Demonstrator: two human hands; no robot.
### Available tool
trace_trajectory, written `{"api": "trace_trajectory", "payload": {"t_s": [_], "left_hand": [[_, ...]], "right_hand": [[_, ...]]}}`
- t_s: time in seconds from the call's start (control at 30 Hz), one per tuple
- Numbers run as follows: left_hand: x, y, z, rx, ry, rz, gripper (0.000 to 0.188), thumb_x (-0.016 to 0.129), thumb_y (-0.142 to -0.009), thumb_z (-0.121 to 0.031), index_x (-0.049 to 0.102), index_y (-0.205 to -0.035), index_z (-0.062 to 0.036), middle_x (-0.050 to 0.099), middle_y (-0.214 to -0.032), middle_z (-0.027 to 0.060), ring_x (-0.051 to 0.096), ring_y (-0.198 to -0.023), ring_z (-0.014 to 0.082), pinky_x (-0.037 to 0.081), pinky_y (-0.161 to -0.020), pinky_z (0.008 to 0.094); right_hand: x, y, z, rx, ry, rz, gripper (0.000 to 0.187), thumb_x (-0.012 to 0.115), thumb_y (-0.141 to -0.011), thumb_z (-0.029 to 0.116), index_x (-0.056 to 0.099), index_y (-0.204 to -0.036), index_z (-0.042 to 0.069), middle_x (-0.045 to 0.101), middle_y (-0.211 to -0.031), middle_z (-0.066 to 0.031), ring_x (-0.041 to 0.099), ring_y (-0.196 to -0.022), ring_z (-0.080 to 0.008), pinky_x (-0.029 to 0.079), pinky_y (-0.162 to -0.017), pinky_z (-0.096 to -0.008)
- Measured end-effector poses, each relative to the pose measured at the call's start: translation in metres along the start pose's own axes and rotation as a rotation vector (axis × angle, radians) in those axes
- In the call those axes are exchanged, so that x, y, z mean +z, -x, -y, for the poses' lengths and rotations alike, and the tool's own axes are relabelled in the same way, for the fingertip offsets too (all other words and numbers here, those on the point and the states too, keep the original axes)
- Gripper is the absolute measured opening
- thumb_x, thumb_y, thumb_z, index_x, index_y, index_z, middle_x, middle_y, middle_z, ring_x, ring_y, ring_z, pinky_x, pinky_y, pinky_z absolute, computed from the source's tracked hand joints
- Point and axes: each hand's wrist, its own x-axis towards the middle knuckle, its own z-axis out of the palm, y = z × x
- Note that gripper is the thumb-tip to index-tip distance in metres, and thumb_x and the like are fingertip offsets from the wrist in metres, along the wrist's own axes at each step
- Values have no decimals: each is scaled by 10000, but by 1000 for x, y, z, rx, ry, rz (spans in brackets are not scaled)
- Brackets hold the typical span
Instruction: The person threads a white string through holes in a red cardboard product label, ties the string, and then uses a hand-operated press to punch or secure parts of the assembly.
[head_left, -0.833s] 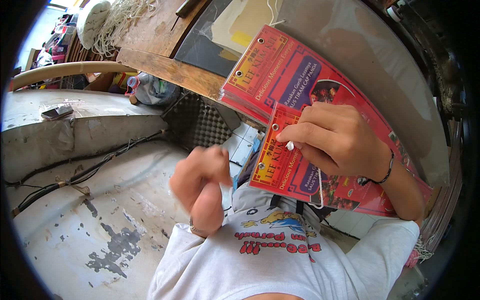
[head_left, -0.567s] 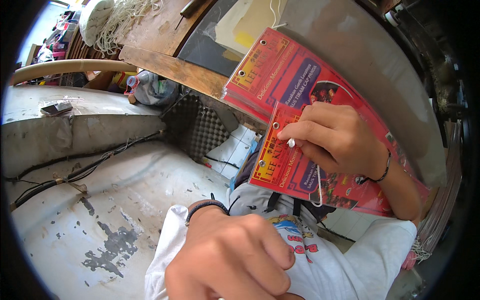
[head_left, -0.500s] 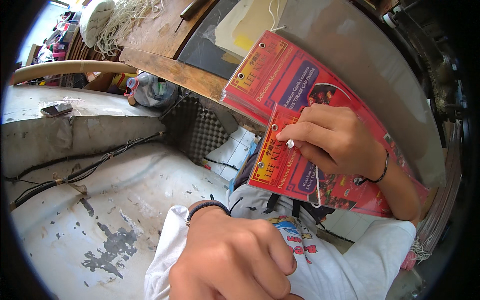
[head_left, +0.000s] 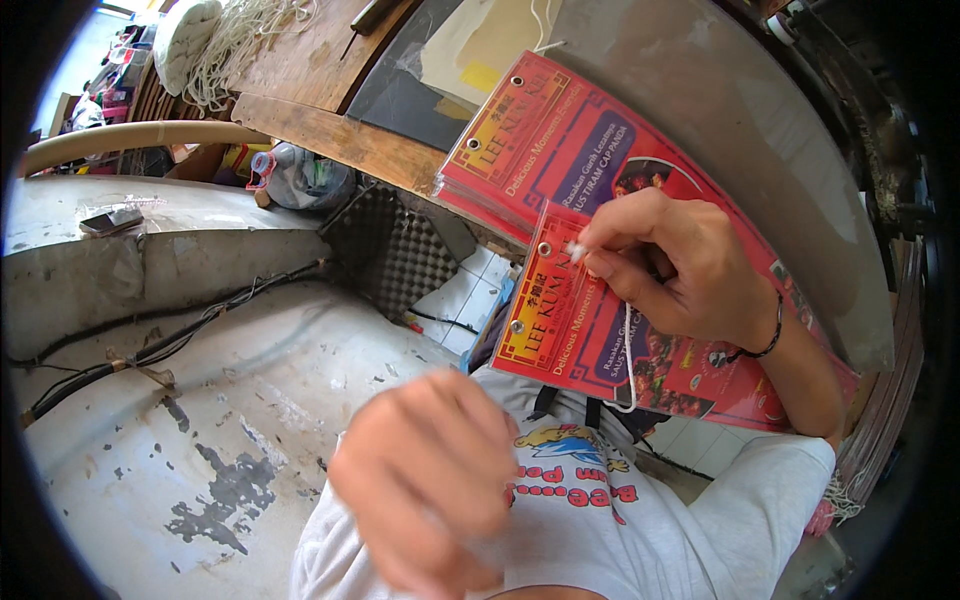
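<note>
My right hand (head_left: 680, 265) is closed in a pinch on the frayed tip of a white string (head_left: 630, 345). It is over a red laminated card (head_left: 545, 345), close to one of the two metal eyelets along the card's short edge. Lower down, the string hangs in a loop across the card. Beneath lies a stack of matching red cards (head_left: 600, 110), also with eyelets. My left hand (head_left: 425, 480) is in front of my white shirt, blurred by motion. Its fingers look curled in; whatever they may hold is hidden.
A grey sheet (head_left: 700, 70) extends behind the cards. At upper left stands a wooden table (head_left: 310, 60) with a bundle of white string (head_left: 245, 50). A worn white metal surface (head_left: 220, 390) with black cables (head_left: 190, 325) fills the left. A plastic bottle (head_left: 285, 165) lies beyond it.
My right hand has lifted slightly up the card with the string tip. My left hand has moved leftward and up, and is now blurred. The cards have shifted slightly.
</note>
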Motion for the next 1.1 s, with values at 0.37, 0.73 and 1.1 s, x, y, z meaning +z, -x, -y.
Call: {"api": "trace_trajectory", "payload": {"t_s": [0.37, 0.73, 1.1], "left_hand": [[-5, 48, 18, -822, -617, -410, 128, 587, -931, -80, 565, -844, 11, 502, -564, 32, 424, -464, 74, 309, -443, 252], [-2, 42, 23, -748, -806, -474, 142, 646, -878, -66, 564, -777, -9, 477, -589, 35, 388, -484, 98, 307, -458, 255], [-7, 2, 35, -458, -1246, -402, 190, 786, -742, -51, 734, -923, -26, 665, -768, 66, 611, -678, 133, 467, -589, 250]], "right_hand": [[-4, -5, 1, -176, 105, -41, 175, 696, -783, -33, 653, -929, 53, 634, -851, -65, 565, -594, -130, 441, -489, -251], [-2, -5, 3, -154, 155, -69, 197, 718, -782, 8, 691, -969, 64, 665, -897, -77, 661, -705, -204, 548, -597, -293], [-1, -1, 3, -254, 219, -114, 225, 730, -777, 26, 704, -999, 52, 666, -897, -77, 656, -733, -216, 544, -633, -309]]}}
